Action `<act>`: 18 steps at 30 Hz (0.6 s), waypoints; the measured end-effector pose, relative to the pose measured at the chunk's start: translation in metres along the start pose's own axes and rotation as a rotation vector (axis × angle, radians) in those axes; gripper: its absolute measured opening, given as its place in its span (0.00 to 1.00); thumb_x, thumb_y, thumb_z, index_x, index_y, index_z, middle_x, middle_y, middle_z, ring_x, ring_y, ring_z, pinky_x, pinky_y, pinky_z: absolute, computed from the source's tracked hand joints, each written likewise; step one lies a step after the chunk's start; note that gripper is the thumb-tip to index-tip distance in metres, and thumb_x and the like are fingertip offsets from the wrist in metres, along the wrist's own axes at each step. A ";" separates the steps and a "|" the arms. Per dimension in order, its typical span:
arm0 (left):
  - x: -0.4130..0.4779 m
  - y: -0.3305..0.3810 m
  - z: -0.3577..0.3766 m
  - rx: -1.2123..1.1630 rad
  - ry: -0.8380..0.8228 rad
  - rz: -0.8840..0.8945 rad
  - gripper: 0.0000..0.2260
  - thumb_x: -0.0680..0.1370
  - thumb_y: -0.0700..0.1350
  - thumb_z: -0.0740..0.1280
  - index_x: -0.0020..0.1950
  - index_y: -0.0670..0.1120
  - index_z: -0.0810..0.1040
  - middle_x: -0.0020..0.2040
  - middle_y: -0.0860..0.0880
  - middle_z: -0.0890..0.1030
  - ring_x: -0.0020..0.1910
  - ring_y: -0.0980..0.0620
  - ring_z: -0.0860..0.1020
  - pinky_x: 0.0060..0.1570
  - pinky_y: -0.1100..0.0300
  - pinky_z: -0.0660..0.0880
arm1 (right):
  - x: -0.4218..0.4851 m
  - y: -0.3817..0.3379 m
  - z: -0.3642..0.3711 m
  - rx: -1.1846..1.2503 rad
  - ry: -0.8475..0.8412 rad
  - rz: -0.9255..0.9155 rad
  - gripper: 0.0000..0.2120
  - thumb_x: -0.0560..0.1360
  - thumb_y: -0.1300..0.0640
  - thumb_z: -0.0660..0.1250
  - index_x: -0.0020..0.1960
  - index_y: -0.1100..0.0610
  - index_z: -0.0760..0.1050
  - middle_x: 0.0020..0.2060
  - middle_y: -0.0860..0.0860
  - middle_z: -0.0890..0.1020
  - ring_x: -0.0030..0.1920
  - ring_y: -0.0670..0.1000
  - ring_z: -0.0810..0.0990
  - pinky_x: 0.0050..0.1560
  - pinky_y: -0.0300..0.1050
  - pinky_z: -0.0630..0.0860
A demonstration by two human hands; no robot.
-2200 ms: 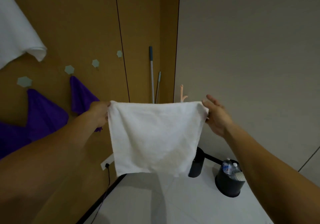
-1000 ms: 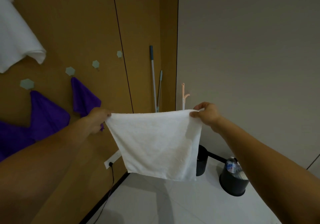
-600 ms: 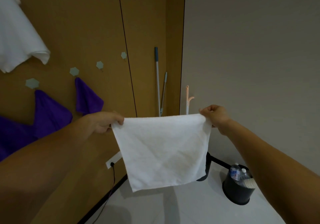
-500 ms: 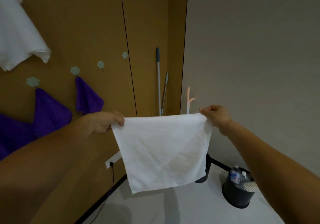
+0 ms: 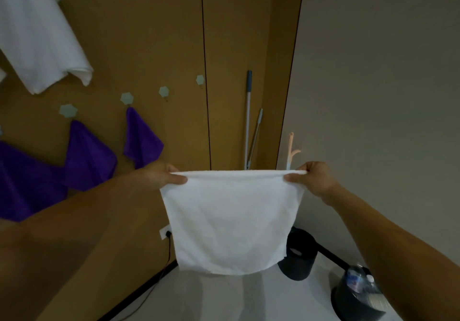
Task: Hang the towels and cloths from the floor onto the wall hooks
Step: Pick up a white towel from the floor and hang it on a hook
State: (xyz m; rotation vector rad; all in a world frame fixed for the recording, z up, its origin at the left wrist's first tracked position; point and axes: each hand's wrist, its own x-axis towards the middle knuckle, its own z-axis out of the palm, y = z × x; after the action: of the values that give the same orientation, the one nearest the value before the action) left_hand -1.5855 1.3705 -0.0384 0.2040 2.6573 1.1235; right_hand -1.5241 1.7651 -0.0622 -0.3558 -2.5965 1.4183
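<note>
A small white cloth (image 5: 231,223) hangs stretched flat in front of me. My left hand (image 5: 159,177) pinches its top left corner and my right hand (image 5: 312,177) pinches its top right corner. On the brown wall to the left are pale hexagonal hooks; two of them, one hook (image 5: 163,91) and another hook (image 5: 200,79), are bare. Purple cloths (image 5: 142,144) hang from the lower hooks, and a large white towel (image 5: 37,39) hangs at the upper left.
Two mop handles (image 5: 248,119) lean in the corner beside a pink hook stand (image 5: 291,150). A black bin (image 5: 300,258) and a black bin with bottles (image 5: 358,295) stand on the white floor at the right. A wall socket (image 5: 165,232) with a cable sits low.
The cloth's top edge is now pulled level and taut between both hands. My view has shifted slightly, and the hands have come a little closer together.
</note>
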 end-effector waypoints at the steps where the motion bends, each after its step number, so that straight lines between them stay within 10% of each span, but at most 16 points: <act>1: 0.006 -0.003 -0.001 -0.002 0.039 0.018 0.09 0.72 0.49 0.74 0.43 0.43 0.81 0.39 0.48 0.82 0.41 0.49 0.81 0.36 0.64 0.76 | 0.010 -0.001 0.006 0.003 0.033 -0.001 0.16 0.65 0.53 0.80 0.42 0.61 0.76 0.40 0.55 0.81 0.41 0.55 0.80 0.38 0.44 0.75; 8: 0.064 -0.010 -0.030 0.259 0.413 0.203 0.12 0.76 0.43 0.71 0.55 0.36 0.81 0.62 0.43 0.73 0.66 0.42 0.68 0.67 0.55 0.63 | 0.080 -0.055 0.047 -0.173 0.151 -0.222 0.15 0.68 0.62 0.73 0.31 0.54 0.68 0.35 0.53 0.76 0.46 0.53 0.74 0.49 0.52 0.73; 14: 0.096 0.021 -0.063 -0.350 0.618 0.242 0.15 0.73 0.34 0.67 0.31 0.50 0.70 0.24 0.60 0.73 0.26 0.59 0.72 0.23 0.71 0.66 | 0.123 -0.133 0.092 0.142 0.219 -0.341 0.10 0.71 0.68 0.60 0.43 0.53 0.69 0.36 0.47 0.74 0.36 0.47 0.72 0.29 0.26 0.67; 18: 0.113 0.036 -0.095 -0.450 0.714 0.329 0.15 0.74 0.32 0.63 0.40 0.53 0.71 0.38 0.53 0.75 0.33 0.57 0.71 0.28 0.70 0.69 | 0.154 -0.173 0.116 0.307 -0.050 -0.356 0.04 0.78 0.57 0.62 0.49 0.58 0.74 0.44 0.50 0.77 0.48 0.55 0.77 0.46 0.40 0.71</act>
State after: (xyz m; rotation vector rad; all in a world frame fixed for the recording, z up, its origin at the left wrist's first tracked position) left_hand -1.7193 1.3552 0.0316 0.1798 2.8875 2.2149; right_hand -1.7237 1.6253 0.0258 0.1761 -2.2732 1.6643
